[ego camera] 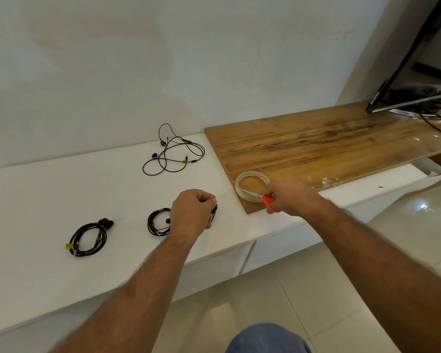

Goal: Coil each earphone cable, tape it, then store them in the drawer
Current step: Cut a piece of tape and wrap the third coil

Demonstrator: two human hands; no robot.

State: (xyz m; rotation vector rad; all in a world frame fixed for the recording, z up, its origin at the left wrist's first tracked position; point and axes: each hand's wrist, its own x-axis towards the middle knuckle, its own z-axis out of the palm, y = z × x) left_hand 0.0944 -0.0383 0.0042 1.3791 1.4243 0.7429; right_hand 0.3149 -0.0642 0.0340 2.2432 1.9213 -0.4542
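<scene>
Two bare forearms reach forward. The left hand is curled into a fist, knuckles up; the right hand has fingers curled in a grip, wrist angled left.

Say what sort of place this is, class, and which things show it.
Probably a living room at home: a flat-screen television stands on a wooden shelf, above a white cabinet top and a tiled floor.

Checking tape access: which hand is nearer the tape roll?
Right. The right hand, holding red scissors, is at the tape roll; the left hand grips a coiled earphone further left.
</scene>
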